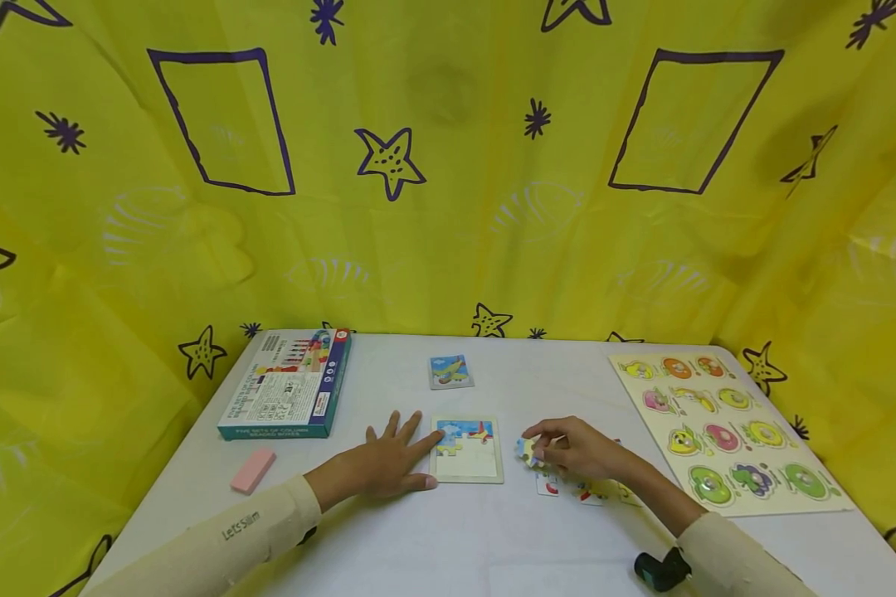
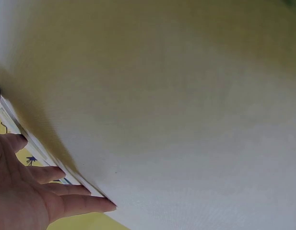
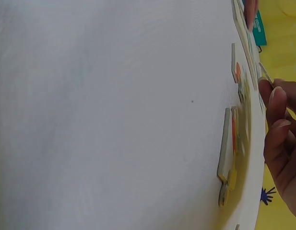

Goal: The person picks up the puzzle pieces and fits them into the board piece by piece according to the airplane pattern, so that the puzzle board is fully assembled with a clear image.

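A square puzzle tray point(image 1: 478, 464) lies at the middle of the table, with joined blue and red pieces along its upper part. My left hand point(image 1: 388, 464) is spread flat at its left side, the index fingertip touching the pieces and the thumb at the tray's lower left edge. To the right of the tray, my right hand point(image 1: 578, 448) pinches a jigsaw piece point(image 1: 526, 451) between thumb and fingers. Several loose jigsaw pieces point(image 1: 547, 483) lie on the table under and beside that hand; it partly hides them.
A small picture card point(image 1: 450, 371) lies behind the tray. At the left are a flat game box point(image 1: 284, 385) and a pink block point(image 1: 253, 471). A fruit puzzle board point(image 1: 724, 439) covers the right side. A yellow curtain point(image 1: 448, 249) hangs behind the white table point(image 1: 418, 547).
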`<state>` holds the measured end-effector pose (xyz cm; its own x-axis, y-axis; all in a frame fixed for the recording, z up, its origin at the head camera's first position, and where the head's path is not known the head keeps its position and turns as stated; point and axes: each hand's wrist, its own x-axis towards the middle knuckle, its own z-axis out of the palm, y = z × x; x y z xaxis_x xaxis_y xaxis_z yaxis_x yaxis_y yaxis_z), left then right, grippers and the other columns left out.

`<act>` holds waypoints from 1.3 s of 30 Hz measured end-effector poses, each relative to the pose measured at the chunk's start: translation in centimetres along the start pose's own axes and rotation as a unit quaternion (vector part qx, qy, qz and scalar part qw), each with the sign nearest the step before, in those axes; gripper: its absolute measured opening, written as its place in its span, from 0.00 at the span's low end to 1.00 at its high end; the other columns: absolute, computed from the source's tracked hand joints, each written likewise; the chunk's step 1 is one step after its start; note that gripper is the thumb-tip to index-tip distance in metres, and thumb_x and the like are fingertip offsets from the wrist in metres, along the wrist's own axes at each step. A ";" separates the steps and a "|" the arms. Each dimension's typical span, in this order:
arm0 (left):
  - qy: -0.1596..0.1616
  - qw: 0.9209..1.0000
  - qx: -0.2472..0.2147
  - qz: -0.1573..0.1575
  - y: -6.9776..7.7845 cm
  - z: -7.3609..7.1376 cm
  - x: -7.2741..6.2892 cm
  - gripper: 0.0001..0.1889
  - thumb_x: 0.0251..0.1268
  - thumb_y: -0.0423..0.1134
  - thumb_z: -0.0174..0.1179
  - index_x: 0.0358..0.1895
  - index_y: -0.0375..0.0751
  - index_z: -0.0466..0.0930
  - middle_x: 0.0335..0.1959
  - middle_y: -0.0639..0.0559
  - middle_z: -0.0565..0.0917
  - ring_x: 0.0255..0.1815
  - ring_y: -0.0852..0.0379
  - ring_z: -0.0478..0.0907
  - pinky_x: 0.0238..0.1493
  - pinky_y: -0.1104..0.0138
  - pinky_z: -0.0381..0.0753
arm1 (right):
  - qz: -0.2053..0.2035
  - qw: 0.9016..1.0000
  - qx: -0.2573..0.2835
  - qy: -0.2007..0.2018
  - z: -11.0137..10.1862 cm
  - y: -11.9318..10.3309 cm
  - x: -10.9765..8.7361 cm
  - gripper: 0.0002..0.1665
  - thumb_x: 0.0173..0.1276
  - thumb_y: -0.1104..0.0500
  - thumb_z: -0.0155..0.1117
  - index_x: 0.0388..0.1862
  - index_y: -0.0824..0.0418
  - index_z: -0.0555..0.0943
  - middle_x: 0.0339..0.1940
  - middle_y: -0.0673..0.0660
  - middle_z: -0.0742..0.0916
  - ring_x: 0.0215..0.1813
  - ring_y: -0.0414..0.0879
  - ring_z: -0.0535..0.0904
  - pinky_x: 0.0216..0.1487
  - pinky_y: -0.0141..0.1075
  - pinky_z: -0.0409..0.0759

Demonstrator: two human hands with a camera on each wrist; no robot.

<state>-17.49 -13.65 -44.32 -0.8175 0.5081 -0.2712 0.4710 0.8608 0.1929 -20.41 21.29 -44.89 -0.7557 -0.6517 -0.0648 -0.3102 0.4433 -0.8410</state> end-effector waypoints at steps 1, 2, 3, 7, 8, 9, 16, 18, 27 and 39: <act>-0.001 1.000 -0.001 0.000 0.0 0.0 0.0 0.41 0.68 0.70 0.50 0.80 0.60 0.54 0.82 0.39 0.51 0.79 0.25 0.47 0.66 0.27 0.58 | -0.003 1.000 0.001 -0.003 0.0 0.0 0.0 0.19 0.74 0.67 0.58 0.61 0.73 0.77 0.38 0.59 0.83 0.22 0.37 0.73 0.26 0.28 0.74; 0.000 1.000 -0.001 0.000 0.0 0.0 0.0 0.41 0.68 0.70 0.50 0.80 0.60 0.54 0.82 0.39 0.51 0.79 0.25 0.47 0.66 0.27 0.58 | -0.008 1.000 0.003 -0.006 0.0 0.0 0.1 0.19 0.74 0.68 0.57 0.61 0.74 0.77 0.38 0.59 0.83 0.22 0.37 0.73 0.26 0.28 0.74; -0.001 1.000 -0.001 0.000 0.0 0.0 0.0 0.41 0.68 0.70 0.49 0.80 0.60 0.54 0.82 0.39 0.51 0.79 0.25 0.46 0.66 0.27 0.58 | -0.012 1.000 0.004 -0.010 0.0 0.0 0.1 0.19 0.75 0.68 0.56 0.61 0.74 0.77 0.38 0.60 0.83 0.22 0.37 0.73 0.26 0.28 0.74; 0.002 1.000 0.000 0.003 0.0 0.1 0.0 0.41 0.68 0.70 0.49 0.80 0.60 0.54 0.82 0.38 0.51 0.79 0.25 0.47 0.65 0.27 0.58 | -0.022 0.999 0.012 -0.021 0.1 -0.2 0.4 0.19 0.75 0.68 0.55 0.62 0.74 0.76 0.40 0.62 0.84 0.22 0.37 0.73 0.26 0.28 0.75; 0.003 1.000 0.001 0.004 0.0 0.1 0.0 0.41 0.68 0.70 0.49 0.80 0.60 0.54 0.82 0.38 0.51 0.79 0.25 0.47 0.65 0.27 0.58 | -0.023 0.999 0.013 -0.024 0.2 -0.2 0.4 0.20 0.75 0.68 0.55 0.63 0.74 0.75 0.41 0.62 0.83 0.22 0.37 0.73 0.26 0.28 0.75; 0.003 1.000 0.001 0.005 0.0 0.1 0.1 0.41 0.68 0.70 0.49 0.80 0.60 0.54 0.82 0.38 0.51 0.79 0.25 0.47 0.65 0.27 0.58 | -0.023 0.999 0.012 -0.025 0.2 -0.3 0.5 0.20 0.76 0.67 0.55 0.63 0.74 0.75 0.41 0.62 0.83 0.22 0.37 0.73 0.26 0.29 0.76; 0.003 1.000 0.003 0.004 -0.1 0.3 0.2 0.41 0.68 0.71 0.49 0.80 0.60 0.54 0.82 0.38 0.51 0.79 0.25 0.47 0.66 0.27 0.58 | -0.002 0.999 0.018 -0.028 0.4 -1.1 1.0 0.22 0.74 0.66 0.58 0.64 0.73 0.75 0.42 0.61 0.82 0.23 0.40 0.74 0.26 0.29 0.75; 0.003 1.000 0.004 0.004 -0.2 0.4 0.2 0.41 0.68 0.71 0.49 0.80 0.61 0.54 0.82 0.38 0.51 0.79 0.25 0.47 0.66 0.27 0.58 | 0.001 0.999 0.024 -0.023 0.5 -1.3 1.3 0.22 0.73 0.66 0.61 0.63 0.73 0.75 0.41 0.60 0.82 0.23 0.40 0.74 0.26 0.29 0.76; 0.004 1.000 0.004 0.004 -0.2 0.3 0.2 0.41 0.68 0.71 0.49 0.80 0.61 0.54 0.82 0.39 0.51 0.79 0.26 0.47 0.66 0.27 0.58 | -0.011 1.000 0.022 -0.009 1.5 -1.4 2.5 0.19 0.70 0.64 0.66 0.57 0.73 0.78 0.36 0.57 0.82 0.24 0.39 0.74 0.26 0.29 0.75; 0.001 1.000 0.007 0.000 -0.2 0.4 0.3 0.40 0.69 0.71 0.48 0.80 0.61 0.54 0.82 0.39 0.51 0.79 0.26 0.47 0.66 0.27 0.58 | -0.036 0.999 -0.014 0.017 3.0 -2.1 4.6 0.16 0.68 0.63 0.69 0.52 0.69 0.81 0.34 0.54 0.83 0.21 0.35 0.72 0.25 0.27 0.74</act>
<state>-17.69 -13.70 -44.77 -0.8178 0.5083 -0.2698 0.4756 0.8609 0.1804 -21.51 15.49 -45.05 -0.7497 -0.6616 0.0147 -0.3809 0.4132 -0.8272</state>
